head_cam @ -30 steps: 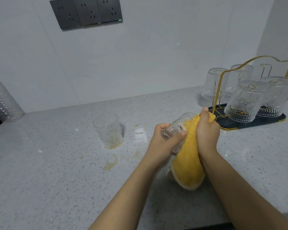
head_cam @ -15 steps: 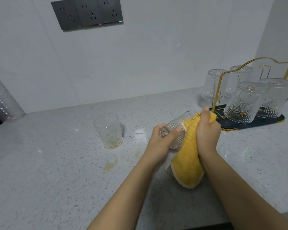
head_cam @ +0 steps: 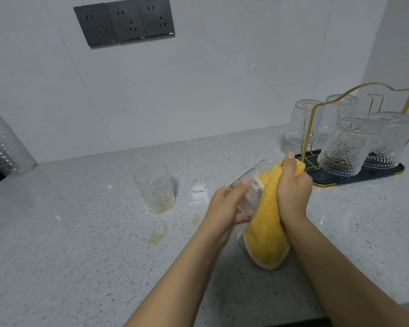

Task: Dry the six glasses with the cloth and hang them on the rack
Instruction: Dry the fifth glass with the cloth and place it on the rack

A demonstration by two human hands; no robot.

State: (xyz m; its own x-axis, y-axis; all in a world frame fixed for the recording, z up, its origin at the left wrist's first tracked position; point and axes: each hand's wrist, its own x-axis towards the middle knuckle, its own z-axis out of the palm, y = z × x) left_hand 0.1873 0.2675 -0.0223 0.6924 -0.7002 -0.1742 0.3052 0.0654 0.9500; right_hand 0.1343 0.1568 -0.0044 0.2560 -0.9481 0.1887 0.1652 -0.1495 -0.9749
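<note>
Gripped around its base by the left hand (head_cam: 224, 208), the glass (head_cam: 250, 185) is held above the counter (head_cam: 80, 256) with its long axis tilted, base low toward the near left and mouth raised toward the far right. The mouth end is wrapped in the yellow cloth (head_cam: 267, 232), which is clenched by the right hand (head_cam: 293, 187); the rest of the cloth hangs down below that fist. By this reading the glass is the fifth one and its drying is under way. The rack (head_cam: 387, 169), a gold wire frame on a dark tray, stands at the far right of the counter, just beyond the right hand, so the mouth of the held glass is already pointed roughly toward it. Four glasses are seen inverted there, two at the front (head_cam: 345, 147) and two behind (head_cam: 302, 123); one bare gold prong (head_cam: 376, 102) is visible at the back, and whether a second free prong exists cannot be told. The hanging is judged to call for the glass to be turned fully mouth-down and carried to the right, a short reach for either hand, with the left hand already holding the base. One more glass (head_cam: 155, 187) stands upright toward the middle of the counter, well apart from the rack and nearer the left hand.
</note>
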